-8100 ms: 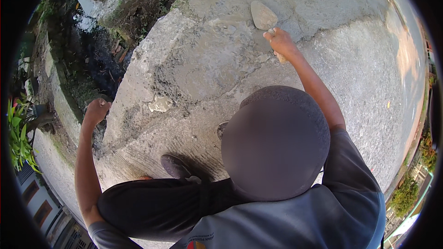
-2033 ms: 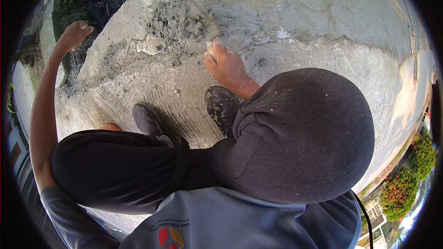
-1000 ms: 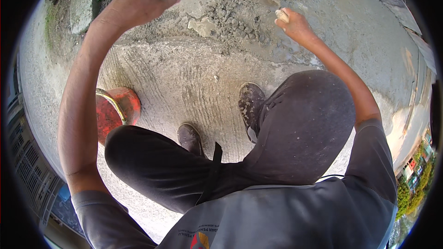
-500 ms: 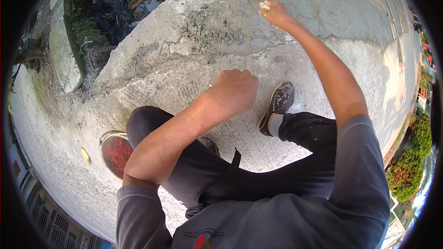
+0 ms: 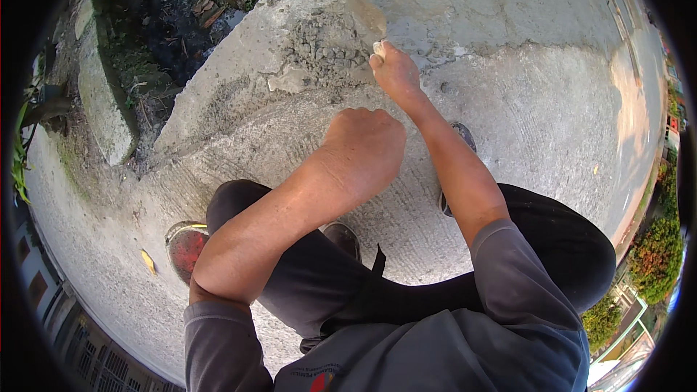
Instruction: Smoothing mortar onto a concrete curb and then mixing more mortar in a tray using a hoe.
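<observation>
My right hand [image 5: 398,72] is closed round the pale handle of a trowel [image 5: 369,18], whose thin greyish-brown blade points away from me over the wet concrete. Just left of the blade lies a patch of lumpy, gravelly wet mortar [image 5: 319,49]. Nearer to me, my left hand [image 5: 363,144] is curled into a fist above the rough concrete, apart from the trowel. Its palm side is hidden, so whatever it may hold cannot be made out.
Smooth grey fresh concrete [image 5: 501,3] spreads at the far right, bordering ribbed older paving [image 5: 523,116]. A dark wet ditch [image 5: 170,22] with a concrete slab [image 5: 105,91] lies far left. A rounded red-and-black object [image 5: 186,250] sits by my left knee, near a yellow leaf [image 5: 148,261].
My right hand has brought the trowel left and nearer, to the edge of the lumpy mortar. My right knee has shifted outward. The left fist stays in almost the same place.
</observation>
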A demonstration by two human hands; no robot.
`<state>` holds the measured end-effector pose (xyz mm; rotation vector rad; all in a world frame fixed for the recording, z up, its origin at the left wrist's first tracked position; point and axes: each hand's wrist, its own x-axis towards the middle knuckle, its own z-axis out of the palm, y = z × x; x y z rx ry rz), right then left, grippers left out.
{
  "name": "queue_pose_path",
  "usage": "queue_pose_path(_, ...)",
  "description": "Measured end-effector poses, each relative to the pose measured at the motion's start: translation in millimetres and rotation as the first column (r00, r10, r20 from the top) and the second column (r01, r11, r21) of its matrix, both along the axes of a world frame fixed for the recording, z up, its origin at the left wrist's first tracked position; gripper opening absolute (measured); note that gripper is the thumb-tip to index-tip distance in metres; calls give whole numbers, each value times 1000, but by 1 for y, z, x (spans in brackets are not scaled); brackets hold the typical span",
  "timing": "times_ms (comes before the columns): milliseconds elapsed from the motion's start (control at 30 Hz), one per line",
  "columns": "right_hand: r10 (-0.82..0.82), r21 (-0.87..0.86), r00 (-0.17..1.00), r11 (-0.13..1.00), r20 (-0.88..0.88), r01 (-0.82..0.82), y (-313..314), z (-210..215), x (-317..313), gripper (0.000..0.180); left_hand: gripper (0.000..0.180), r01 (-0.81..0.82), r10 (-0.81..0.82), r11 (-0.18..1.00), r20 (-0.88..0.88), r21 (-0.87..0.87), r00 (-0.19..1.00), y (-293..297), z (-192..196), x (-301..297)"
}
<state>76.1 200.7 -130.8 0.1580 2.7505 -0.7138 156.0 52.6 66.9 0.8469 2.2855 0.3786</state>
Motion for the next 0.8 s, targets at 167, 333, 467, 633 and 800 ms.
queue_pose_path(167,-59,-2,998,998,-17,59,-14,1,21,35,15,-1,32,989,-206,147,978,6,9,4)
queue_pose_path(333,14,-79,986,997,166,-1,-42,30,63,41,17,-88,114,988,-204,128,972,6,-14,1)
queue_pose_path(467,-53,-116,986,991,161,72,-36,31,66,41,16,-189,196,978,-90,83,976,19,-2,0)
queue_pose_path(633,-113,-172,980,975,166,142,-38,24,73,41,15,0,84,971,-340,240,937,17,0,3)
queue_pose_path(800,-184,-222,966,949,180,222,-29,16,78,40,22,-61,66,993,-55,98,996,22,6,1)
